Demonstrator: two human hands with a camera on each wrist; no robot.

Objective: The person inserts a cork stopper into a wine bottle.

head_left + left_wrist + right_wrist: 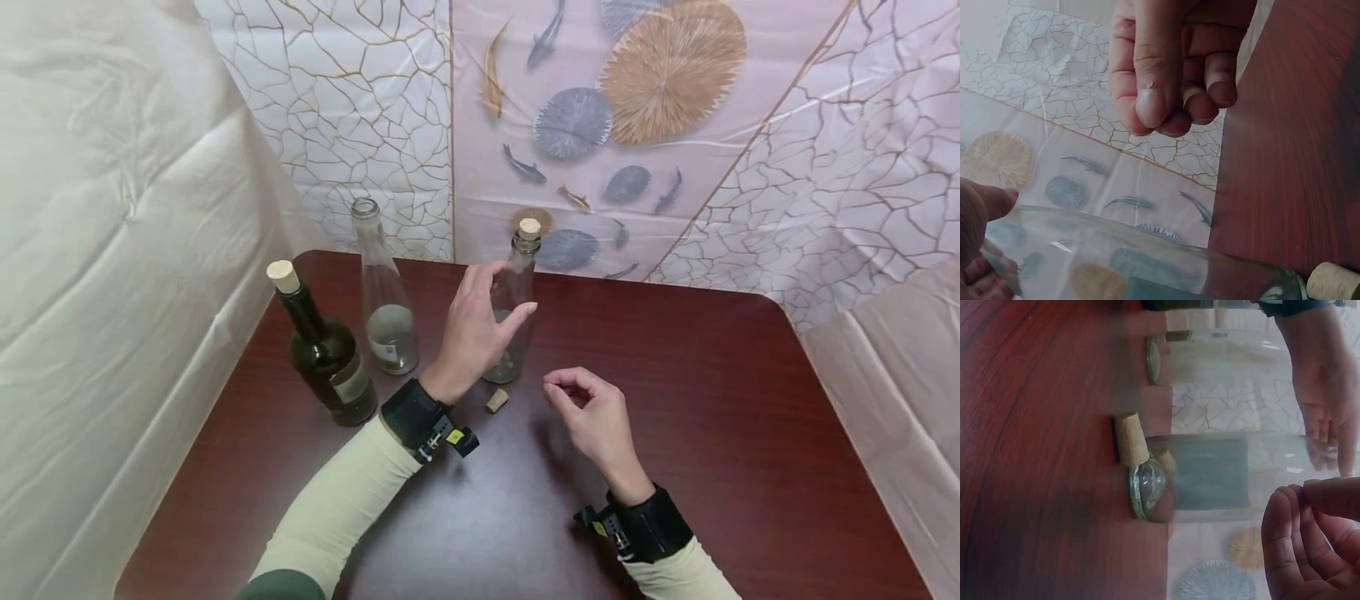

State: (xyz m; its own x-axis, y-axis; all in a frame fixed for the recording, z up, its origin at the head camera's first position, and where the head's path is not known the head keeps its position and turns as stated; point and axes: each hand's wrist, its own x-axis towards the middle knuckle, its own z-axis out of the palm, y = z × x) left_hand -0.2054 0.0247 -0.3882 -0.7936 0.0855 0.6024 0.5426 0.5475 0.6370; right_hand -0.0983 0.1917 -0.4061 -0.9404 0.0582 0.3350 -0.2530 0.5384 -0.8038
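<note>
A clear glass bottle (pixel 522 265) stands upright with a cork (pixel 529 228) in its mouth and a label on its side. My left hand (pixel 472 329) holds it around the upper body, fingers at the left and behind, thumb across the front. In the left wrist view, the thumb lies along the glass bottle (pixel 1116 244). To the right of the bottle, my right hand (pixel 596 412) hovers over the table with thumb and fingertips brought together, and nothing shows between them. Close by the bottle's base lies a smaller loose cork (pixel 1130 439).
On the left stand a dark green bottle (pixel 322 346) stoppered with a cork (pixel 282 276) and an uncorked clear bottle (pixel 386 287). All rest on a dark red wooden table (pixel 675 358). Patterned cloth (pixel 360 100) hangs behind and along both sides.
</note>
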